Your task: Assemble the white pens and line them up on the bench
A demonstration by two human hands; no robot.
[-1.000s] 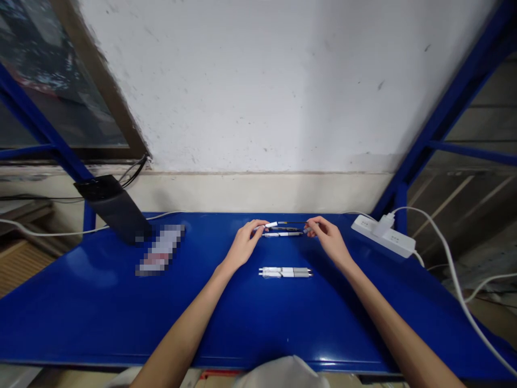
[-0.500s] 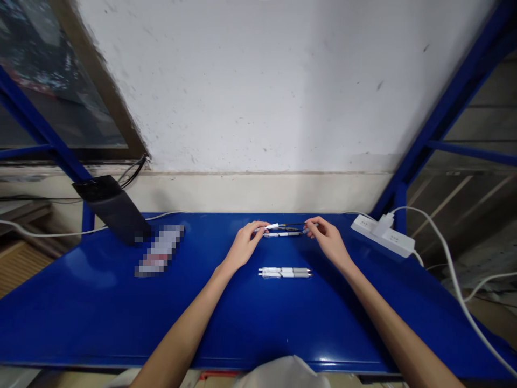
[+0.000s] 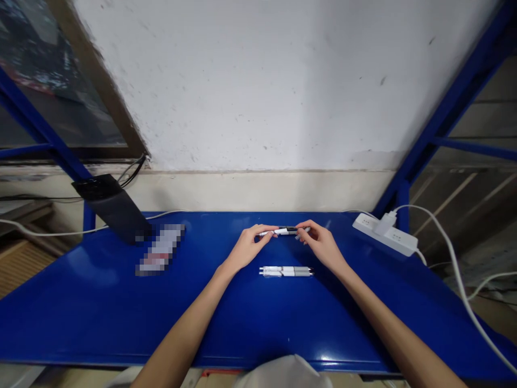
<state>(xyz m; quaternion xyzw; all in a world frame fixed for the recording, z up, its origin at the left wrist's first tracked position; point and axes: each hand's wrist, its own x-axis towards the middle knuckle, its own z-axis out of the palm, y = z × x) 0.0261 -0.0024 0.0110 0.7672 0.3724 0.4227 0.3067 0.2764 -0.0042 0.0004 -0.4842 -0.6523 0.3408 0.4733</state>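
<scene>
My left hand (image 3: 251,245) pinches the left part of a white pen barrel (image 3: 281,231), held level just above the blue table. Opposite it, the thumb and fingers of my right hand (image 3: 319,241) are closed at the pen's dark right end. A grey pen grip piece (image 3: 302,234) also shows between the right fingers. Whether another pen lies directly under the hands cannot be made out. Nearer to me, two white pens with grey grips (image 3: 285,271) lie side by side, tips to the right.
At the right of the blue table (image 3: 226,328) sits a white power strip (image 3: 388,237) with a plug and cables. To the left, a black pouch (image 3: 115,210) leans beside a pixelated flat item (image 3: 161,249). A wall (image 3: 258,108) rises behind.
My hands have come closer together, and the right one moved left. The thin dark refill that stretched between them is now mostly out of sight at the barrel.
</scene>
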